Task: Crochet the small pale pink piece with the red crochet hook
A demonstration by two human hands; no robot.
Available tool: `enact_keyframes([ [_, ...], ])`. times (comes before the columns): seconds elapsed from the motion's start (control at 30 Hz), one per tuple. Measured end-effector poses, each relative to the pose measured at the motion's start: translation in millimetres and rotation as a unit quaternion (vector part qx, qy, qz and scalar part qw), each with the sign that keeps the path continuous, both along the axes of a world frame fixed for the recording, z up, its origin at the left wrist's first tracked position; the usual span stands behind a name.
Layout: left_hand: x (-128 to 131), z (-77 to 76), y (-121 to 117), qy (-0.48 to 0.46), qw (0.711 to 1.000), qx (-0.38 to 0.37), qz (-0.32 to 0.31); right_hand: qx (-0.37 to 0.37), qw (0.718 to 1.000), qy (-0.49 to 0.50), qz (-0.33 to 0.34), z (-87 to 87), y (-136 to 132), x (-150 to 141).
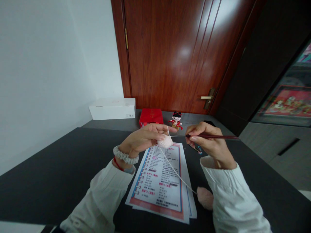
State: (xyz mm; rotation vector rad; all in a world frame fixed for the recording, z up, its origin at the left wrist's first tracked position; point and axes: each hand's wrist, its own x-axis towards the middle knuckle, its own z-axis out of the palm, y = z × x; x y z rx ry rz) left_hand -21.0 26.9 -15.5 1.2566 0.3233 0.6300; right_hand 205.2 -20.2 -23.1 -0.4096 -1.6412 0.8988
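my left hand point(143, 137) is half shut and has hold of a small pale pink crochet ball point(165, 141), up above the paper. my right hand point(211, 144) pinches a thin dark red crochet hook point(211, 136). a pale yarn point(176, 168) runs down from the ball to a fuzzy pink lump point(205, 198) on the table. the ball looks mostly round, but i cannot tell how many rows are left on the printed pattern sheets point(155, 181).

A pale pink crocheted ball point(165, 141) is resting in the left hand point(143, 137), its yarn point(177, 170) trailing down to a fuzzy pink piece point(204, 198), as a dark red crochet hook point(211, 136) is pointing toward it from the right hand point(209, 144).
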Motion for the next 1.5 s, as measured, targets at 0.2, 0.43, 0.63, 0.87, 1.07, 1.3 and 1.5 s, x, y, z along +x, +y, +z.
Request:
enact_keyframes([
  [0.2,-1,1.6,-3,0.025,0.996,0.07,0.041,-0.065,0.996,0.053,0.036,-0.5,7,-8],
  [0.43,13,11.2,-22,0.021,0.964,0.197,0.177,-0.154,0.979,0.116,0.072,1.7,9,-27],
  [0.63,22,12.7,-24,-0.013,0.974,0.132,0.182,-0.124,0.982,0.139,0.034,3.2,10,-34],
  [0.87,29,6.4,-21,-0.029,0.966,0.102,0.234,-0.114,0.987,0.116,-0.014,-0.7,11,-37],
  [1.07,35,5.4,-20,-0.072,0.956,0.086,0.271,-0.11,0.993,0.037,-0.019,-0.3,18,-33],
  [1.3,19,7.8,-2,-0.13,0.926,0.064,0.348,-0.075,0.87,-0.487,-0.008,-6.3,1,-9],
  [1.5,-1,12.8,3,-0.161,0.908,0.067,0.38,-0.149,0.688,-0.677,-0.214,-93.7,-80,-3],
])
